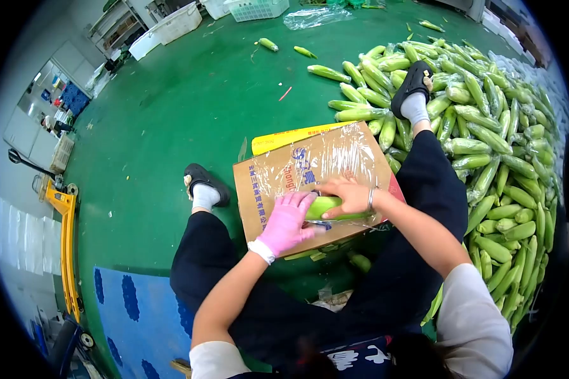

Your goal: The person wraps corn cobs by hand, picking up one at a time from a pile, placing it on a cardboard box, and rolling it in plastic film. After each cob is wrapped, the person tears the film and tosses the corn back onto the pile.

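A green ear of corn lies across a cardboard box between my knees, with clear plastic film around and beneath it. My left hand, in a pink glove, grips the left end of the ear. Bare, with a bracelet at the wrist, my right hand rests over the ear's right part, fingers and thumb around it. Clear film covers much of the box top. A yellow box shows behind the cardboard one.
A large heap of corn spreads to the right, around my right foot. Loose ears lie on the green floor ahead. A yellow pallet jack and a blue mat are at the left. White crates stand far back.
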`<state>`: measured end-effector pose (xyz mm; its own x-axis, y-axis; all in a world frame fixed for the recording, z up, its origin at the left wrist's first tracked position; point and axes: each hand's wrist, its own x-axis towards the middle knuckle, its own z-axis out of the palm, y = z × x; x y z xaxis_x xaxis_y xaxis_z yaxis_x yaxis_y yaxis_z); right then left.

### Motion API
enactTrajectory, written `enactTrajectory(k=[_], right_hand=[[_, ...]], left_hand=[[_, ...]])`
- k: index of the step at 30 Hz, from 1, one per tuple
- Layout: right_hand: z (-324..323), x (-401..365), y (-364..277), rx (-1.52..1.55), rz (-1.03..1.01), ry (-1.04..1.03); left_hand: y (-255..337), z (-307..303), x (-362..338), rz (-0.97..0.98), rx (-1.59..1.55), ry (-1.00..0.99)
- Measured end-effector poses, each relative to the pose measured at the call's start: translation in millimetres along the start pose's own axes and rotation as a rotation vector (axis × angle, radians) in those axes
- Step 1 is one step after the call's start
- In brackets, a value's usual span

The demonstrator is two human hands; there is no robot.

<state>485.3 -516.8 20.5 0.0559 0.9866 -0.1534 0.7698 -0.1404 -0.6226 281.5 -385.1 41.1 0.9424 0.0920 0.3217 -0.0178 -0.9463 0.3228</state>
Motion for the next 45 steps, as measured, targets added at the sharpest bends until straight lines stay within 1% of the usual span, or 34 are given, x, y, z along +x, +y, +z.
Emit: enactTrajectory(k=[1, 2, 3, 5, 6, 7, 8, 9, 11, 13, 14, 15, 17, 19, 20, 21, 22, 23, 24, 27, 28, 29, 30, 31, 33, 35, 36, 37, 38, 39, 40, 41, 43, 45], right_hand=[[0, -9, -10, -0.064, -0.011, 0.218], [2, -24, -23, -0.194, -0.004, 0.529], [8, -39, -28, -0.278, 0.051, 0.686], [17, -80, -48, -0.184, 0.233, 0.641], [28, -94, -48, -0.272, 0.2, 0.656], [36, -106, -44, -0.356, 0.17, 0.665], [41, -113, -38, -0.433, 0.195, 0.661], [44, -117, -17, -0.432, 0.197, 0.744], [37, -122, 25, -0.253, 0.283, 0.837], [-1, -121, 19, 0.059, 0.324, 1.14], [-13, -118, 20, 0.364, 0.501, 1.136], [-11, -114, 25, 0.682, 0.464, 1.127], [2, -115, -8, 0.505, 0.394, 1.021], [30, -128, -54, 0.342, 0.333, 0.621], [50, -129, -61, 0.134, 0.143, 0.596], [63, -129, -63, -0.065, -0.046, 0.558], [64, -121, -53, -0.03, 0.084, 0.41], [59, -110, -39, -0.082, 0.083, 0.482], [50, -94, -28, -0.177, 0.136, 0.484], [9, -41, -10, -0.417, 0.277, 0.505], [-12, -18, -4, -0.424, 0.271, 0.518], [-30, 3, 1, -0.449, 0.274, 0.325], [-41, 21, 4, -0.473, 0.276, 0.134], [-40, 43, 14, -0.028, 0.221, -0.015], [-23, 77, 26, 0.873, 0.122, -0.325], [-5, 79, 14, 0.358, -0.128, -0.246], [0, 77, 17, 0.362, -0.126, -0.251], [4, 74, 20, 0.406, -0.163, -0.368], [6, 73, 23, 0.448, -0.201, -0.48], [-13, 70, 11, 0.221, -0.307, -0.77], [-11, 50, 8, 0.134, -0.326, -0.646], [-4, 27, 4, 0.048, -0.341, -0.521], [7, 11, 2, -0.106, -0.301, -0.435], [28, -5, 14, -0.162, -0.435, -0.156]], left_hand=[[1, 0, 6, 0.02, 0.107, -0.094], [-8, 4, 12, 0.021, 0.072, -0.119], [-13, 5, 16, 0.036, 0.069, -0.114], [-20, 8, 26, -0.033, 0.051, -0.216], [-25, 12, 27, 0.028, 0.086, -0.155], [-25, 12, 28, 0.041, 0.078, -0.153], [-24, 12, 28, 0.029, 0.073, -0.125], [-24, 11, 25, 0.014, 0.069, -0.101], [-22, 8, 15, 0.057, 0.075, -0.084], [-9, 4, -2, -0.014, -0.002, -0.103], [6, 1, -7, -0.068, -0.043, -0.125], [17, 2, -13, -0.067, -0.045, -0.125], [33, 3, -29, -0.067, -0.073, -0.29], [47, 3, -42, -0.036, -0.197, -0.287], [51, 0, -43, -0.177, -0.178, -0.414], [51, -1, -44, -0.192, -0.182, -0.423], [49, -1, -43, -0.121, -0.064, -0.288], [46, 1, -39, -0.047, 0.058, -0.152], [38, 4, -33, -0.059, 0.06, -0.159], [15, 14, -17, -0.207, 0.155, 0.205], [14, 13, -9, -0.171, 0.171, 0.18], [14, 18, -4, -0.161, 0.178, 0.19], [15, 25, 0, -0.152, 0.153, 0.131], [12, 28, 6, -0.143, 0.129, 0.073], [-3, 27, 18, -0.122, 0.165, 0.079], [-10, 23, 22, -0.135, 0.081, -0.1], [-6, 20, 24, -0.1, 0.016, -0.064], [4, 19, 22, -0.103, 0.012, -0.069], [14, 18, 17, -0.192, -0.263, -0.151], [24, 18, 14, -0.279, -0.54, -0.229], [33, 18, 10, -0.302, -0.749, -0.29], [43, 18, 5, -0.302, -0.756, -0.294], [63, 20, -4, -0.946, -1.286, -0.824], [97, 36, -42, -1.383, -2.066, -0.946]])
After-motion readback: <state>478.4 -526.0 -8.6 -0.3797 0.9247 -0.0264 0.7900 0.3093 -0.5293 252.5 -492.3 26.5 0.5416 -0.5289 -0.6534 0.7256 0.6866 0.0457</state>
